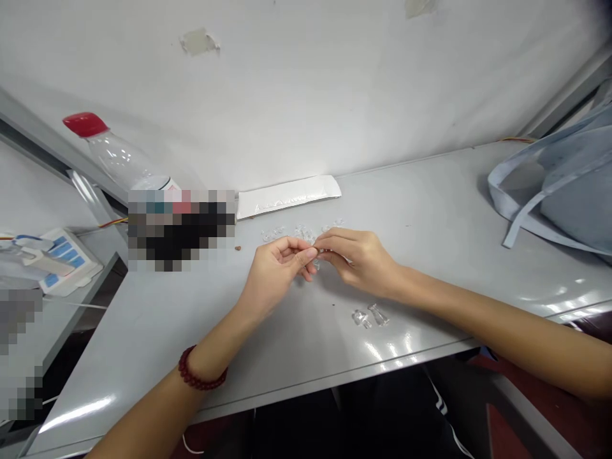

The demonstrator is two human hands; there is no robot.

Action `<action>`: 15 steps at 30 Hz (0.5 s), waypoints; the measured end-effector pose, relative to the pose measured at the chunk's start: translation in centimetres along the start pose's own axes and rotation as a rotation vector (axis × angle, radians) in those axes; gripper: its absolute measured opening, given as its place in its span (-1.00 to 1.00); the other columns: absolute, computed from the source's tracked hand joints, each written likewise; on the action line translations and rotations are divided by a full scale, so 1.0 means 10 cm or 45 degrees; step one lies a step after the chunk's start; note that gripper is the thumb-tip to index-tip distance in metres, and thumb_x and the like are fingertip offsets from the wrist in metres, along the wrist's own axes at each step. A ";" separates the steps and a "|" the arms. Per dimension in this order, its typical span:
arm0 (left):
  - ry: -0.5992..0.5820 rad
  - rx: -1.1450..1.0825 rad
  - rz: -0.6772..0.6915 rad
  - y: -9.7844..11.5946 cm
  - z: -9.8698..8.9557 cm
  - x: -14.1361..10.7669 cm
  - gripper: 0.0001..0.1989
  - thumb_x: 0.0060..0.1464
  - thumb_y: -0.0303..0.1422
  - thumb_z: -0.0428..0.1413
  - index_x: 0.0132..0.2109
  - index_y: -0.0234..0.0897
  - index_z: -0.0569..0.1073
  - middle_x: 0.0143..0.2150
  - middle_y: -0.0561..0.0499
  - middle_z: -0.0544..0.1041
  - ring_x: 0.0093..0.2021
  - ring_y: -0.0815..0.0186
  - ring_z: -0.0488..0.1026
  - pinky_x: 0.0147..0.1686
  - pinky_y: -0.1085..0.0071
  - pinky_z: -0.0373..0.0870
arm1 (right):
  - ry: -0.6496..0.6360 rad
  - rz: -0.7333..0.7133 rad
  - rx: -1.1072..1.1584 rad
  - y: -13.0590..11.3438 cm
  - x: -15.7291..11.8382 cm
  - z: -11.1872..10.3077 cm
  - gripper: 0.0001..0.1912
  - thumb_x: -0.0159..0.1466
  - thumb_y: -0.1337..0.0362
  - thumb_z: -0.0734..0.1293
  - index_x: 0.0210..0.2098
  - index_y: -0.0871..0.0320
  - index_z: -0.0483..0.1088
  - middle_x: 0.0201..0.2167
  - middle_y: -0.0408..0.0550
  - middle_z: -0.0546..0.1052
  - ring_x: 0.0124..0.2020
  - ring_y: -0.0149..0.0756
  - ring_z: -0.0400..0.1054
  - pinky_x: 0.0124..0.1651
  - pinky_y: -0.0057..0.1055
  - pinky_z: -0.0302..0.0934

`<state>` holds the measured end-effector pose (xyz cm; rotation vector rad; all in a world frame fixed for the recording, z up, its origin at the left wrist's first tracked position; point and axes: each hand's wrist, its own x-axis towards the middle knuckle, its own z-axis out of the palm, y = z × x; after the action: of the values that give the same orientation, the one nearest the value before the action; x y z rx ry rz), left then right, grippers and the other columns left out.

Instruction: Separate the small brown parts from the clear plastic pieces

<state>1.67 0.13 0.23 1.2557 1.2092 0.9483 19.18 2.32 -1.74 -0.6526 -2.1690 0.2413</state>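
Grip small, clear, hard-looking plastic pcs (377,315) by edges, prob. light, stiff, slick & brittle, lying on glossy grey table (430,223) beyond & nearer than L hand (268,274) & R hand (370,262), both w/ fingertips pinched closed, on what, can't tell.
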 end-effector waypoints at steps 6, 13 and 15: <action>-0.114 -0.165 0.016 0.05 0.02 -0.05 -0.78 0.04 -0.25 0.21 -0.28 -0.35 0.48 -0.39 0.00 0.53 -0.42 0.39 0.47 -0.46 0.49 0.41 | 0.111 -0.058 -0.083 -0.10 0.02 -0.03 -0.76 0.26 0.50 0.15 -0.33 0.19 0.43 -0.38 -0.01 0.54 -0.36 -0.34 0.41 -0.33 -0.38 0.36; -0.230 -0.463 0.017 0.06 -0.05 0.00 -0.90 0.04 -0.37 0.21 -0.35 -0.33 0.51 -0.36 0.03 0.51 -0.35 0.47 0.43 -0.31 0.56 0.40 | 0.187 0.089 0.046 -0.24 0.11 -0.08 -0.82 0.29 0.42 0.23 -0.28 0.12 0.47 -0.29 -0.03 0.55 -0.25 -0.29 0.39 -0.19 -0.30 0.33; -0.167 -0.382 0.016 0.09 -0.10 0.02 -0.88 0.01 -0.34 0.23 -0.37 -0.33 0.50 -0.40 0.03 0.50 -0.39 0.45 0.42 -0.33 0.53 0.40 | 0.124 0.124 0.047 -0.21 0.12 -0.10 -0.83 0.29 0.39 0.25 -0.22 0.11 0.47 -0.23 -0.01 0.53 -0.18 -0.25 0.38 -0.15 -0.27 0.32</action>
<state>0.84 0.57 1.16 1.0686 0.9194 0.9995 18.55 1.12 0.51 -0.7348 -2.0380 0.2941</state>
